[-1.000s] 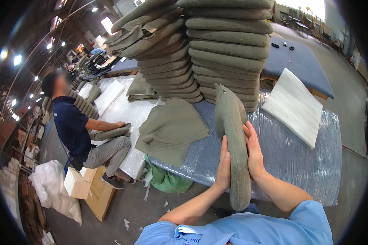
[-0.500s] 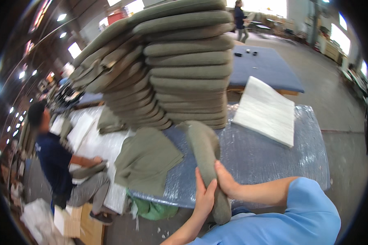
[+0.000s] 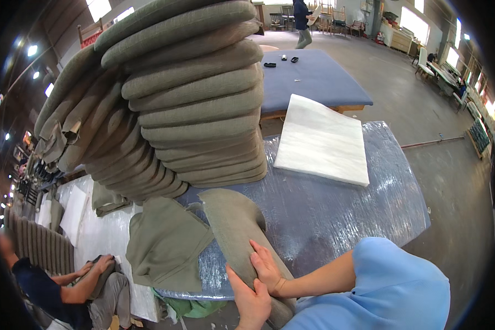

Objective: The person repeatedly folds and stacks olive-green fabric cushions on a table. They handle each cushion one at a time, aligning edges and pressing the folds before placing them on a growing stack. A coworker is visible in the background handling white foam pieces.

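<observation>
A padded grey-green seat cushion stands on edge before me, its lower end close to my body. My left hand grips it along the left side, thumb up over the fabric. My right hand lies across the cushion just above, fingers pressed on its cover and gripping it. The inner ends of some fingers are hidden. To the left lies a loose grey-green fabric cover. Behind it rises a tall stack of matching cushions.
White square padding lies on the plastic-wrapped table. A blue table with small dark objects stands beyond. At left a seated co-worker handles a cushion. Another person stands far back. A green bag sits below the table's near edge.
My view has turned, shifting the scene leftward. The cushion now shows its broad side more, and my right hand has moved onto its face. The co-worker's two hands now show on their cushion.
</observation>
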A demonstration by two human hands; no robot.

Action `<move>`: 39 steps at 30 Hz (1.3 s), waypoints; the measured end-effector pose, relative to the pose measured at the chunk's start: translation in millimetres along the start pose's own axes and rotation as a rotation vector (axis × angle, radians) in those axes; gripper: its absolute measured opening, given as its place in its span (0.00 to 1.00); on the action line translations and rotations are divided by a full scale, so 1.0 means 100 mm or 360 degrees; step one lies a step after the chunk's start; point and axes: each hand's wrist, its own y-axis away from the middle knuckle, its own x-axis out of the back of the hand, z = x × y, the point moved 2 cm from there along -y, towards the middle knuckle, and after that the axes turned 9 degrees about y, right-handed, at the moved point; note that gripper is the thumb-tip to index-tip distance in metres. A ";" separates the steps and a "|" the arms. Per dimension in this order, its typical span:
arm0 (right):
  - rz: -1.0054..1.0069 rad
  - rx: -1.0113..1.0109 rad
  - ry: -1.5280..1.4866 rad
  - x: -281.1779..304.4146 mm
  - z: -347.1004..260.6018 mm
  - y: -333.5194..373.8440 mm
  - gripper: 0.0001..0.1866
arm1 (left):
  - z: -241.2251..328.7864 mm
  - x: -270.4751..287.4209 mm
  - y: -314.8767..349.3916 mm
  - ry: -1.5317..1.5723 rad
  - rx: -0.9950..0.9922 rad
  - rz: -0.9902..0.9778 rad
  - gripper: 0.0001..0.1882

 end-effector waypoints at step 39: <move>-0.0231 -0.0038 -0.0457 0.55 -0.45 -1.21 0.40 | -0.17 -0.24 -1.30 0.0994 -0.0023 0.0017 0.37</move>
